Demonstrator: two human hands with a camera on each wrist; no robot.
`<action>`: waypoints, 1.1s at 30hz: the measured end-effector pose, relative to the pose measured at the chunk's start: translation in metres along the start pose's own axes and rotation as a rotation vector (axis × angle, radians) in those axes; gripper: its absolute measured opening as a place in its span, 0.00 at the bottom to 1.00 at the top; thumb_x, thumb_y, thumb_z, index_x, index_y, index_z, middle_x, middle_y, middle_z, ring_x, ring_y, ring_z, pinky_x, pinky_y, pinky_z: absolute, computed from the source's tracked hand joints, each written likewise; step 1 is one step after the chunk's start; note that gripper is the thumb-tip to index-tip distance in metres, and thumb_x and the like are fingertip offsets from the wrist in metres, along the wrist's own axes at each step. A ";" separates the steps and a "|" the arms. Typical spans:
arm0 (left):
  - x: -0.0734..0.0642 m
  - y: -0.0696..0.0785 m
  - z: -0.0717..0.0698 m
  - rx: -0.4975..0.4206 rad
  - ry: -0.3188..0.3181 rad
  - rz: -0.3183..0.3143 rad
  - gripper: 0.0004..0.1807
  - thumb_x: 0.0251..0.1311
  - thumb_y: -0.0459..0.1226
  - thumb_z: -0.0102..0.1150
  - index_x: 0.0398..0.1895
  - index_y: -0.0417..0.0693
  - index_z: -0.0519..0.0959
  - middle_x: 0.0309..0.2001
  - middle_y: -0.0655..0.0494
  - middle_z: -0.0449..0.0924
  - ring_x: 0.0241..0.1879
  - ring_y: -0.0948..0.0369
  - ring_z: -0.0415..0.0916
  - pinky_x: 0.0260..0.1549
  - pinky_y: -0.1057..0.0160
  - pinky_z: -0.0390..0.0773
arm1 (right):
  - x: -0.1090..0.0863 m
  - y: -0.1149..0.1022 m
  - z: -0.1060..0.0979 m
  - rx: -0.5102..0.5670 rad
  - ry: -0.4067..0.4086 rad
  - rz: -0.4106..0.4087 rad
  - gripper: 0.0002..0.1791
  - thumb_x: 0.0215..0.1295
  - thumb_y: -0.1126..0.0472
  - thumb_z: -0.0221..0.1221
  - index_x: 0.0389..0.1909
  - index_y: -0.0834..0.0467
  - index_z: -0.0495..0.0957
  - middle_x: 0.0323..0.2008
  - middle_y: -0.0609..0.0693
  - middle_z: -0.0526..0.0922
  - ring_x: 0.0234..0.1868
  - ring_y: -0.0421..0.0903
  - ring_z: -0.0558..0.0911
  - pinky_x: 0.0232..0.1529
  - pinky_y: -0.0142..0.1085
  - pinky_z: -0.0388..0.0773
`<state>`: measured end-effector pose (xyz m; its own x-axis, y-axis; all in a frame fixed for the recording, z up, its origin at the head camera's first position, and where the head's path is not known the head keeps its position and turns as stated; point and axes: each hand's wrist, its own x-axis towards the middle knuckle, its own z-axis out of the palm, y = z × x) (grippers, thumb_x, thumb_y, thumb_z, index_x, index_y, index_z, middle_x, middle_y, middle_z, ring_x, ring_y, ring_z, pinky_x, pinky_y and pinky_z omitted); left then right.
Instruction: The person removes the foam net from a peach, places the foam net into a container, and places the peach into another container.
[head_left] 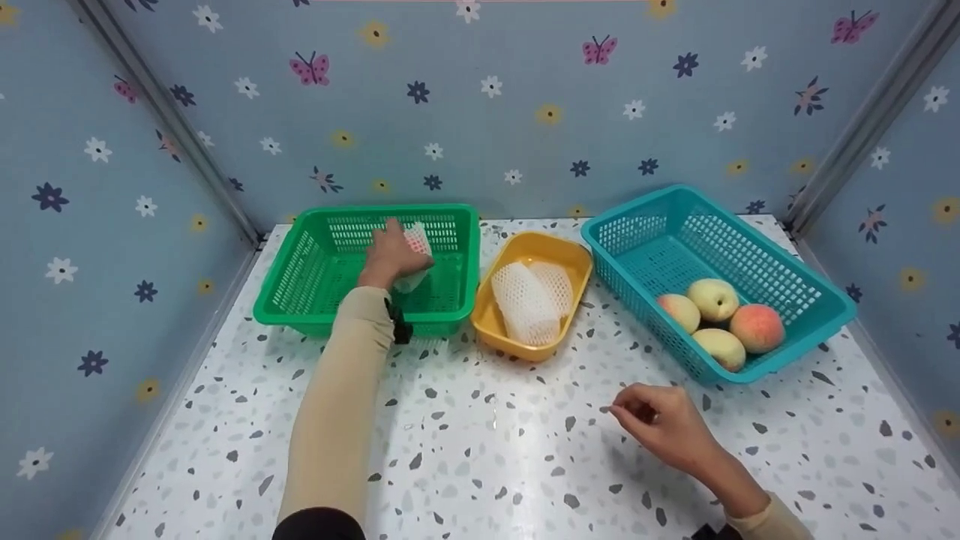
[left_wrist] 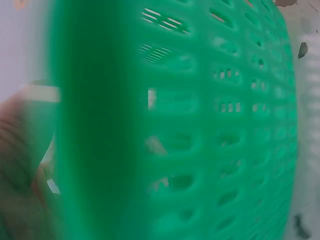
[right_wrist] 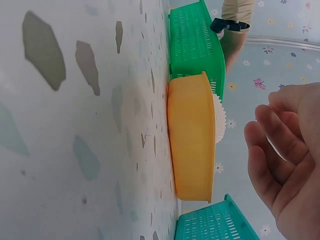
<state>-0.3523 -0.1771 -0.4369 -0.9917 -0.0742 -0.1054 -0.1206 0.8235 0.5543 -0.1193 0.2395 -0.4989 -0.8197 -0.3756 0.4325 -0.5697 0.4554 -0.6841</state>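
Inside the green basket (head_left: pixel 311 319) at the left, my left hand (head_left: pixel 388 256) grips a peach in a white foam net (head_left: pixel 418 240); reddish skin shows through the mesh. The basket's wall (left_wrist: pixel 230 145) fills most of the left wrist view and covers much of that hand. My right hand (head_left: pixel 667 427) is held over the front right of the table, its fingers loosely curled with nothing between them. In the right wrist view the same hand (right_wrist: pixel 290 155) appears at the right edge, apart from the containers.
A yellow tray (head_left: pixel 517 349) in the middle holds white foam nets (head_left: pixel 526 304). To its right stands a teal basket (head_left: pixel 637 259) with several bare peaches (head_left: pixel 757 328) at its near end. Flower-patterned walls (head_left: pixel 495 112) enclose the speckled table (head_left: pixel 480 450) at the back and sides.
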 end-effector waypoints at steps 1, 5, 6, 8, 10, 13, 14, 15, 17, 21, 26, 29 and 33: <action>0.000 0.003 -0.003 0.024 0.006 0.028 0.51 0.54 0.51 0.66 0.73 0.42 0.47 0.65 0.32 0.53 0.56 0.36 0.64 0.51 0.40 0.69 | 0.000 0.000 0.000 0.002 0.001 0.000 0.07 0.61 0.65 0.66 0.30 0.48 0.82 0.22 0.35 0.78 0.19 0.36 0.75 0.20 0.30 0.74; -0.008 0.014 -0.013 0.083 0.039 0.117 0.47 0.54 0.52 0.65 0.70 0.43 0.52 0.63 0.34 0.56 0.53 0.38 0.66 0.49 0.40 0.70 | 0.000 -0.001 -0.001 0.008 0.001 0.003 0.06 0.61 0.65 0.66 0.30 0.50 0.82 0.21 0.35 0.78 0.19 0.36 0.75 0.19 0.30 0.73; -0.011 0.016 -0.016 0.090 0.049 0.139 0.47 0.53 0.51 0.65 0.70 0.44 0.53 0.63 0.35 0.57 0.52 0.39 0.66 0.48 0.40 0.70 | -0.001 -0.001 -0.001 0.011 -0.001 0.003 0.05 0.61 0.65 0.66 0.29 0.51 0.82 0.21 0.36 0.78 0.19 0.36 0.75 0.19 0.30 0.73; -0.018 0.018 -0.019 0.090 0.071 0.178 0.44 0.52 0.50 0.64 0.68 0.45 0.55 0.60 0.37 0.59 0.47 0.42 0.66 0.44 0.42 0.71 | -0.002 -0.001 -0.001 0.009 -0.007 0.008 0.06 0.62 0.65 0.66 0.30 0.50 0.82 0.21 0.35 0.78 0.19 0.36 0.74 0.19 0.30 0.73; -0.025 0.020 -0.021 0.086 0.103 0.217 0.42 0.51 0.49 0.63 0.66 0.46 0.56 0.56 0.40 0.61 0.44 0.46 0.65 0.41 0.45 0.72 | -0.003 -0.001 -0.002 0.002 -0.010 0.013 0.06 0.61 0.65 0.66 0.29 0.49 0.81 0.21 0.35 0.77 0.19 0.36 0.74 0.19 0.30 0.73; -0.039 0.021 -0.022 0.084 0.161 0.277 0.40 0.50 0.49 0.62 0.65 0.47 0.58 0.54 0.43 0.63 0.43 0.49 0.65 0.41 0.47 0.72 | -0.003 -0.001 -0.003 -0.007 -0.012 0.020 0.07 0.61 0.65 0.66 0.29 0.48 0.81 0.21 0.35 0.77 0.19 0.35 0.74 0.19 0.30 0.73; -0.043 0.021 -0.021 0.082 0.183 0.298 0.40 0.50 0.50 0.62 0.65 0.47 0.59 0.54 0.44 0.64 0.44 0.49 0.65 0.42 0.47 0.72 | -0.003 -0.001 -0.003 -0.010 -0.013 0.019 0.07 0.61 0.65 0.66 0.29 0.48 0.81 0.21 0.35 0.77 0.19 0.35 0.73 0.19 0.30 0.73; -0.048 0.022 -0.021 0.088 0.205 0.318 0.40 0.49 0.50 0.62 0.64 0.47 0.60 0.54 0.44 0.65 0.45 0.49 0.65 0.43 0.48 0.72 | -0.003 -0.001 -0.003 -0.014 -0.014 0.020 0.07 0.61 0.64 0.66 0.29 0.48 0.81 0.21 0.35 0.77 0.19 0.35 0.73 0.19 0.30 0.72; -0.059 0.023 -0.020 0.085 0.239 0.358 0.40 0.50 0.51 0.62 0.64 0.47 0.61 0.54 0.45 0.65 0.47 0.50 0.66 0.45 0.49 0.72 | -0.002 -0.002 -0.003 -0.018 -0.013 0.017 0.08 0.61 0.64 0.66 0.29 0.47 0.81 0.21 0.35 0.77 0.18 0.35 0.73 0.18 0.30 0.72; -0.083 0.028 -0.019 0.020 0.257 0.407 0.40 0.49 0.51 0.63 0.64 0.49 0.61 0.55 0.48 0.66 0.46 0.53 0.67 0.41 0.52 0.75 | 0.000 -0.004 -0.003 -0.023 -0.008 0.006 0.09 0.61 0.65 0.66 0.30 0.46 0.81 0.21 0.35 0.76 0.18 0.35 0.73 0.18 0.30 0.72; -0.120 0.039 -0.017 -0.071 0.199 0.462 0.42 0.47 0.52 0.65 0.65 0.50 0.60 0.56 0.50 0.66 0.46 0.55 0.68 0.39 0.56 0.77 | 0.004 -0.008 -0.001 0.006 -0.016 -0.015 0.07 0.61 0.66 0.66 0.30 0.50 0.82 0.21 0.36 0.77 0.18 0.36 0.73 0.18 0.30 0.72; -0.138 0.043 -0.013 -0.082 0.209 0.541 0.41 0.45 0.49 0.66 0.64 0.50 0.62 0.55 0.50 0.67 0.47 0.55 0.69 0.40 0.56 0.78 | 0.006 -0.009 0.000 0.020 -0.023 -0.023 0.06 0.61 0.66 0.65 0.30 0.51 0.81 0.21 0.36 0.77 0.18 0.36 0.74 0.18 0.31 0.73; -0.155 0.043 -0.004 -0.101 0.250 0.664 0.42 0.39 0.43 0.66 0.64 0.50 0.62 0.54 0.52 0.67 0.47 0.57 0.69 0.39 0.59 0.78 | 0.008 -0.009 0.002 0.026 -0.029 -0.029 0.06 0.61 0.66 0.66 0.30 0.51 0.81 0.21 0.36 0.77 0.18 0.36 0.74 0.18 0.31 0.74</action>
<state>-0.2036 -0.1328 -0.3933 -0.8365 0.2879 0.4662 0.5202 0.6847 0.5105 -0.1203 0.2307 -0.4901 -0.8003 -0.4116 0.4359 -0.5914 0.4227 -0.6867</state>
